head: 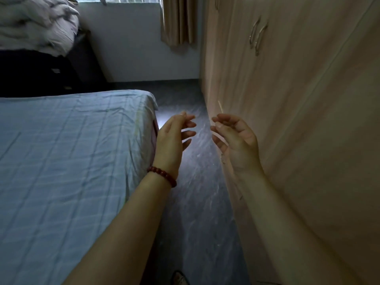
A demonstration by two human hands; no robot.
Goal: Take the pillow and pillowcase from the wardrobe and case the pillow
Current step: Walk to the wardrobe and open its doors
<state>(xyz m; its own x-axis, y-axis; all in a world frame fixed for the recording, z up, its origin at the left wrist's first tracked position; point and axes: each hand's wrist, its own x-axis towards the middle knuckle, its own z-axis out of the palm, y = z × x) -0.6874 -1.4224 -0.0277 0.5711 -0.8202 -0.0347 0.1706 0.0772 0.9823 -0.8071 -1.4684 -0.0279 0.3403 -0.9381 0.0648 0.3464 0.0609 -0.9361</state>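
Bedroom, dim light: bed (61,151) with a blue checked sheet on the left, a strip of dark floor (195,182) down the middle, wardrobe (308,120) filling the right side. Wardrobe doors are closed, with a pair of metal handles (257,36) side by side up high; pillow and pillowcase aren't visible, so whatever is inside is hidden behind the doors. Far end: grey wall (133,48), beige curtain (178,21) hanging beside the wardrobe, and crumpled grey bedding (35,23) piled on a dark cabinet (41,75) past the head of the bed. Both hands are raised over the floor, palms facing each other, well apart. Left hand (172,138) is just off the bed corner with a red bead bracelet (162,174) on the wrist; its fingers are loosely curled, spread and gripping nothing. Right hand (236,140) is close to the wardrobe front, fingers likewise loosely curled and apart. A thin pale sliver (220,106) stands just above the right fingertips; can't tell if the fingers touch it or if it belongs to the wardrobe edge.
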